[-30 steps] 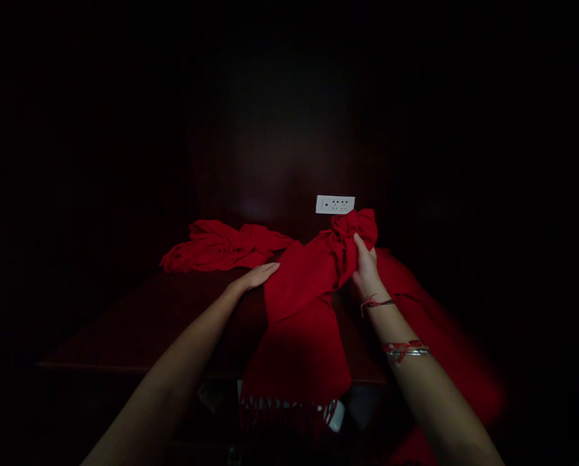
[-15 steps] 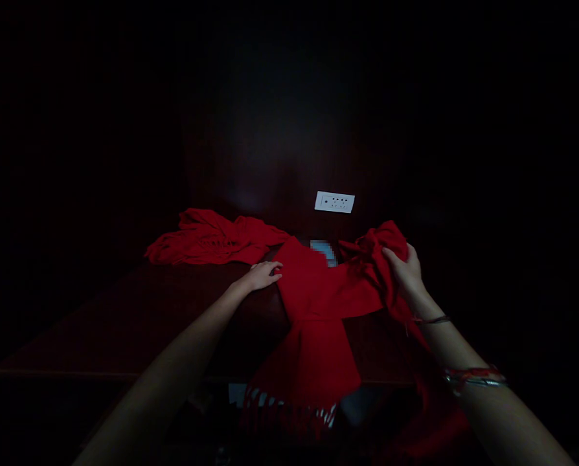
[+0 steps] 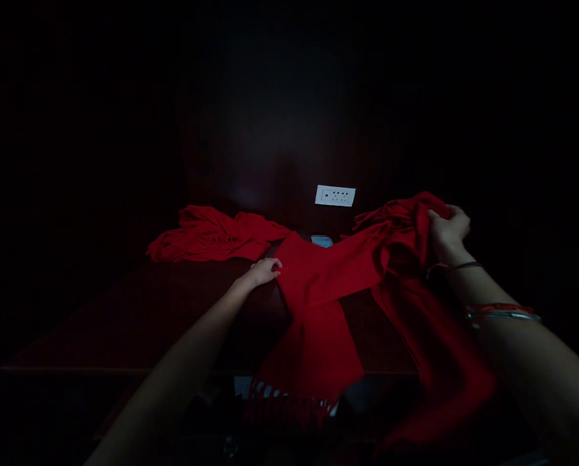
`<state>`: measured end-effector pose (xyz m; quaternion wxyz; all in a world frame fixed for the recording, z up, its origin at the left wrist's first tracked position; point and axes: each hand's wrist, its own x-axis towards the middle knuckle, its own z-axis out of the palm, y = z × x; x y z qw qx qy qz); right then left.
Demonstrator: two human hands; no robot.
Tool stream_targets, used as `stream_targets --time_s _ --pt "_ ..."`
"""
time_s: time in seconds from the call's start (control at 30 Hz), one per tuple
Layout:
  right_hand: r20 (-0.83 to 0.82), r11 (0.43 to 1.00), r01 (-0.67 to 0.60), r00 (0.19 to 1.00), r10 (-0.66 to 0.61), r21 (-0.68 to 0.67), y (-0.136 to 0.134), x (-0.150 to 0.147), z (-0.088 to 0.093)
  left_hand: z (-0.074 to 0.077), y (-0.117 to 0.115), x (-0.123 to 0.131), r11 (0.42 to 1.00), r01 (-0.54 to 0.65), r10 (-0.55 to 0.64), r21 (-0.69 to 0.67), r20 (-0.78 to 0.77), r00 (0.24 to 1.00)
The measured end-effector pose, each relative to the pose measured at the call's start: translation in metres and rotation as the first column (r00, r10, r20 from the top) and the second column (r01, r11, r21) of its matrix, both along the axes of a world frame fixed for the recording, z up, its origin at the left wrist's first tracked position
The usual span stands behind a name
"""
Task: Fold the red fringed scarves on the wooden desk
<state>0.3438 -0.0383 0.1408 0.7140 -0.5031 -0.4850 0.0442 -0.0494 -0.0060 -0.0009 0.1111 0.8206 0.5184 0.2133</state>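
A red scarf point(image 3: 326, 340) with a fringed end lies across the dark table, and that end hangs over the front edge. My left hand point(image 3: 265, 271) rests on the table, its fingers and thumb closed on the scarf's left edge. Raised at the right, my right hand point(image 3: 451, 230) grips a bunched part of the red cloth, with fringe dangling beside it. A length of red cloth slants from this bunch to the middle of the table. More red cloth hangs below my right forearm, blurred. It is too dark to tell whether all this is one scarf.
Another crumpled heap of red fringed cloth point(image 3: 216, 234) lies at the back left of the dark table point(image 3: 138, 323). A white socket plate point(image 3: 335, 195) is on the wall behind. Under it sits a small pale blurred item point(image 3: 322, 241). Pale things show below the table edge.
My right hand has moved right and up, lifting the bunched cloth and drawing the strip tauter. More cloth now swings below that forearm. My left hand has stayed in place.
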Motion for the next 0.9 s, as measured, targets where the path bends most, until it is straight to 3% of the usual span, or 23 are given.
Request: stream_targets --time_s 0.1,0.17,0.2,0.27,0.33,0.4,0.53,0.6,0.7,0.77,0.9 --pt "0.267 0.977 0.198 0.949 -0.171 -0.077 -0.01 -0.003 0.004 0.001 -0.002 0.001 1.0 -0.001 0.001 0.003 -0.027 1.0" --pt "0.475 0.961 0.218 0.872 -0.115 -0.168 -0.02 -0.027 -0.006 0.005 -0.007 0.003 0.999 -0.002 0.005 0.046 -0.07 0.998" --pt "0.589 0.963 0.172 0.808 -0.018 -0.207 -0.025 -0.045 -0.015 0.008 -0.01 0.004 0.997 0.006 0.001 0.081 -0.086 0.996" --pt "0.756 0.918 -0.024 0.56 0.34 -0.396 -0.034 -0.085 -0.037 0.016 -0.021 0.007 0.986 0.046 -0.036 0.159 -0.069 0.997" --pt "0.727 0.773 -0.182 0.265 0.633 -0.607 -0.041 -0.123 -0.06 0.023 -0.035 0.01 0.966 0.137 -0.137 0.219 -0.015 0.991" --pt "0.721 0.739 -0.143 0.16 0.674 -0.659 -0.042 -0.147 -0.078 0.029 -0.051 0.013 0.936 0.268 -0.277 0.229 0.005 0.961" --pt "0.77 0.766 0.095 0.152 0.62 -0.635 -0.024 -0.142 -0.096 0.029 -0.074 0.012 0.881 0.461 -0.457 0.106 -0.06 0.888" --pt "0.767 0.749 0.169 0.164 0.62 -0.641 -0.011 -0.126 -0.098 0.026 -0.078 0.01 0.882 0.467 -0.462 0.065 -0.074 0.884" --pt "0.765 0.748 0.16 0.123 0.632 -0.644 0.001 -0.107 -0.1 0.026 -0.079 0.009 0.89 0.454 -0.451 0.046 -0.068 0.89" --pt "0.782 0.767 0.156 0.107 0.614 -0.623 0.004 -0.105 -0.102 0.028 -0.08 0.01 0.89 0.455 -0.453 0.031 -0.061 0.889" --pt "0.819 0.768 0.29 0.131 0.559 -0.571 0.007 -0.117 -0.105 0.032 -0.089 0.017 0.892 0.45 -0.446 0.03 -0.088 0.891"
